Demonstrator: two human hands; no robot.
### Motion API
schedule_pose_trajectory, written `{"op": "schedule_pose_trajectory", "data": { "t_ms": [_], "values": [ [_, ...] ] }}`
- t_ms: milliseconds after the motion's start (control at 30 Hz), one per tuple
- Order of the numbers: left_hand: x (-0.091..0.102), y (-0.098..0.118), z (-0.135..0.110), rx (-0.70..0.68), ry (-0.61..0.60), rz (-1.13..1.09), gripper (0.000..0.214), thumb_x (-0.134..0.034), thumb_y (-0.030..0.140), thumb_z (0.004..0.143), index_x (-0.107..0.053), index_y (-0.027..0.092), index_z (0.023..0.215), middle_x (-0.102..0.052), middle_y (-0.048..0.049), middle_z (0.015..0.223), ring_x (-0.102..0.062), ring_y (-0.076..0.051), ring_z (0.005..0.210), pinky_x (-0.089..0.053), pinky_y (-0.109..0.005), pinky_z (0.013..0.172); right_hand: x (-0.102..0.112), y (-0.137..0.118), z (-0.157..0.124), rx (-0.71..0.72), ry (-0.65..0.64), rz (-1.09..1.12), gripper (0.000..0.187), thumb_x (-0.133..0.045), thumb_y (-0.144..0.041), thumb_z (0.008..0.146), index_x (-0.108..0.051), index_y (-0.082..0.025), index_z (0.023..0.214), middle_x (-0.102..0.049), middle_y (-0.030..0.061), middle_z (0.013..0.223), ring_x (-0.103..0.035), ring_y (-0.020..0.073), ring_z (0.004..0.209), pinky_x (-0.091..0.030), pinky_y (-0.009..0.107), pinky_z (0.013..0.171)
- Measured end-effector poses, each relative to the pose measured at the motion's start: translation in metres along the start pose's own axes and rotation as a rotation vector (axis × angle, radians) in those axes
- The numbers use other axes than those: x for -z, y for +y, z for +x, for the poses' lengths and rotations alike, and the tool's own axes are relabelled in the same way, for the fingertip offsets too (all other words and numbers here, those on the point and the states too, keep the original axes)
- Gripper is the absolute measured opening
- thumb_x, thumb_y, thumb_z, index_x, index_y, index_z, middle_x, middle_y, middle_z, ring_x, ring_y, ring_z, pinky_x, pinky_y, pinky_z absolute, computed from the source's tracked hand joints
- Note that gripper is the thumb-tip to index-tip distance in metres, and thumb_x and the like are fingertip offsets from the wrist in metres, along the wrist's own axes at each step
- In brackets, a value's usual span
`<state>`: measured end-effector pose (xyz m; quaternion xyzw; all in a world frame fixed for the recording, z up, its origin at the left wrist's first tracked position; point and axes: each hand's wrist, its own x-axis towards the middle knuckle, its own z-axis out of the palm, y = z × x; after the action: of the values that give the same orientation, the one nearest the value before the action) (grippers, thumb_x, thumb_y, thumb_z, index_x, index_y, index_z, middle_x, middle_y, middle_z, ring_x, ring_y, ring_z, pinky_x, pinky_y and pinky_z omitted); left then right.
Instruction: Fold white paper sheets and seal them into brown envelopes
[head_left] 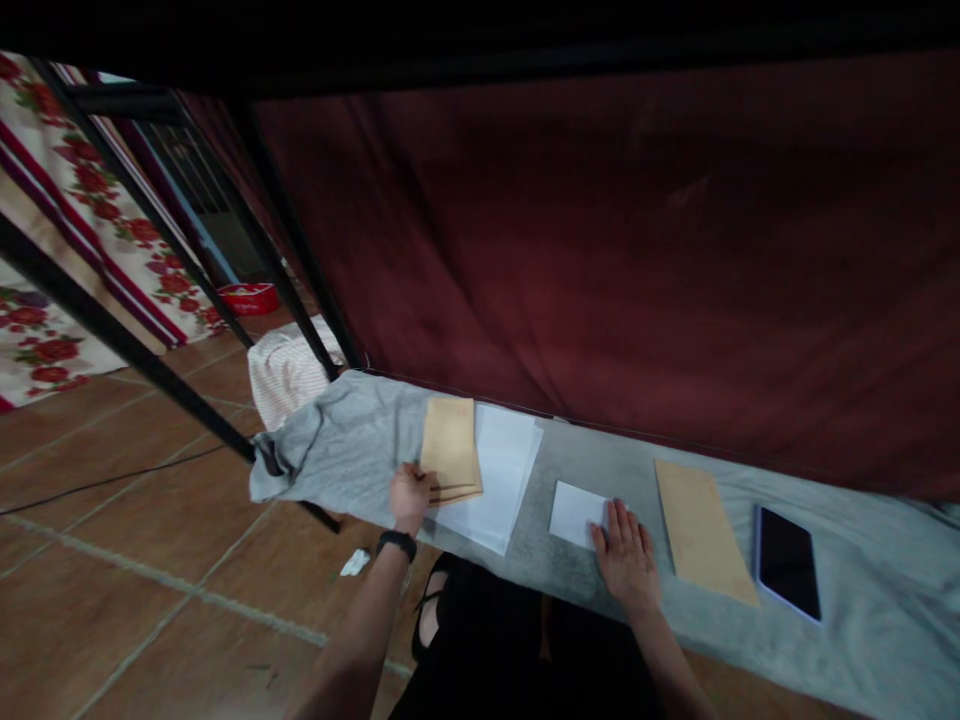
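My left hand is closed at the lower left edge of the top brown envelope in a small stack. That envelope's lower edge looks slightly raised from the ones beneath. Under the stack lie several sheets of white paper, their edges not quite aligned. A folded white paper rests flat to the right of them. On its right edge lies my right hand, open, fingers stretched out and palm down. Beyond that hand a single brown envelope lies flat.
A tablet or large phone with a dark screen lies at the right on the grey cloth covering the narrow bench. Behind hangs a dark red curtain. Black metal posts stand left. A red basket is on the tiled floor.
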<state>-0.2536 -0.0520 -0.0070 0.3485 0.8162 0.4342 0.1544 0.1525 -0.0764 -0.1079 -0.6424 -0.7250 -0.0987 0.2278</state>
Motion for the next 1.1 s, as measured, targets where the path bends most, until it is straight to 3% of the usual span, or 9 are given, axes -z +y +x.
{"op": "schedule_pose_trajectory", "data": {
  "t_ms": [167, 300, 433, 567, 667, 733, 867, 1000, 1100],
  "values": [
    [0.017, 0.008, -0.002, 0.099, 0.011, -0.272, 0.029, -0.071, 0.02, 0.069, -0.043, 0.023, 0.062, -0.046, 0.0051, 0.058, -0.052, -0.015, 0.06, -0.037, -0.025, 0.055, 0.003, -0.002, 0.001, 0.016, -0.017, -0.015, 0.067, -0.022, -0.048, 0.102, -0.041, -0.006, 0.15, -0.044, 0.0214, 0.152, -0.041, 0.0348, 0.142, -0.03, 0.054, 0.115],
    [0.027, 0.024, -0.019, 0.191, -0.117, -0.517, 0.034, -0.077, 0.029, 0.067, -0.043, 0.022, 0.06, -0.047, 0.0058, 0.056, -0.046, -0.01, 0.049, -0.038, -0.023, 0.048, 0.008, -0.002, 0.001, -0.008, -0.009, 0.054, 0.06, -0.027, -0.046, 0.101, -0.046, -0.014, 0.148, -0.047, 0.0175, 0.151, -0.042, 0.0331, 0.142, -0.03, 0.054, 0.115],
    [0.023, 0.04, -0.063, 0.247, -0.261, -0.704, 0.038, -0.085, 0.032, 0.059, -0.049, 0.021, 0.062, -0.052, 0.0055, 0.06, -0.049, -0.008, 0.05, -0.041, -0.023, 0.047, 0.019, -0.008, 0.007, -0.077, -0.003, 0.222, 0.058, -0.031, -0.048, 0.101, -0.051, -0.013, 0.143, -0.048, 0.0183, 0.151, -0.039, 0.0325, 0.143, -0.027, 0.055, 0.118],
    [0.004, 0.049, -0.123, 0.389, -0.343, -1.069, 0.047, -0.092, 0.028, 0.051, -0.048, 0.02, 0.065, -0.05, 0.0102, 0.06, -0.051, -0.005, 0.052, -0.04, -0.017, 0.049, 0.046, -0.044, 0.016, -0.317, -0.048, 0.725, 0.066, -0.038, -0.064, 0.094, -0.062, -0.015, 0.132, -0.053, 0.0177, 0.146, -0.044, 0.0343, 0.138, -0.032, 0.055, 0.116],
    [-0.013, 0.053, -0.164, 0.442, -0.387, -1.115, 0.052, -0.095, 0.031, 0.05, -0.047, 0.019, 0.067, -0.051, 0.0114, 0.06, -0.052, -0.004, 0.053, -0.04, -0.016, 0.05, 0.071, -0.088, 0.015, -0.614, -0.262, 1.268, 0.068, -0.053, -0.073, 0.084, -0.068, -0.02, 0.123, -0.068, 0.0147, 0.127, -0.065, 0.032, 0.113, -0.051, 0.047, 0.099],
    [-0.022, 0.055, -0.185, 0.487, -0.444, -1.103, 0.052, -0.095, 0.031, 0.051, -0.047, 0.019, 0.067, -0.055, 0.0105, 0.062, -0.056, -0.005, 0.056, -0.043, -0.017, 0.053, 0.084, -0.113, 0.011, -0.689, -0.422, 1.542, 0.07, -0.062, -0.075, 0.076, -0.071, -0.019, 0.117, -0.075, 0.0127, 0.108, -0.072, 0.0296, 0.089, -0.058, 0.045, 0.082],
    [-0.03, 0.055, -0.209, 0.618, -0.529, -1.105, 0.048, -0.095, 0.024, 0.052, -0.052, 0.018, 0.071, -0.067, 0.0051, 0.073, -0.063, -0.008, 0.063, -0.049, -0.019, 0.058, 0.095, -0.129, 0.003, -0.662, -0.402, 1.633, 0.057, -0.075, -0.067, 0.068, -0.074, -0.021, 0.102, -0.076, 0.0063, 0.091, -0.071, 0.0259, 0.077, -0.058, 0.038, 0.069],
    [-0.029, 0.053, -0.212, 0.767, -0.591, -1.139, 0.038, -0.091, 0.015, 0.059, -0.058, 0.018, 0.077, -0.07, 0.0032, 0.075, -0.065, -0.01, 0.062, -0.052, -0.021, 0.06, 0.102, -0.116, 0.001, -0.693, -0.462, 1.716, 0.05, -0.075, -0.062, 0.07, -0.074, -0.021, 0.099, -0.075, 0.0038, 0.082, -0.07, 0.0247, 0.072, -0.057, 0.038, 0.067],
    [-0.029, 0.052, -0.212, 0.781, -0.656, -1.132, 0.037, -0.091, 0.014, 0.059, -0.059, 0.018, 0.075, -0.07, 0.0031, 0.074, -0.065, -0.009, 0.06, -0.053, -0.021, 0.062, 0.108, -0.109, 0.002, -0.681, -0.463, 1.751, 0.042, -0.077, -0.054, 0.072, -0.074, -0.022, 0.098, -0.075, 0.0025, 0.085, -0.07, 0.0229, 0.074, -0.056, 0.034, 0.067]
  ]
}}
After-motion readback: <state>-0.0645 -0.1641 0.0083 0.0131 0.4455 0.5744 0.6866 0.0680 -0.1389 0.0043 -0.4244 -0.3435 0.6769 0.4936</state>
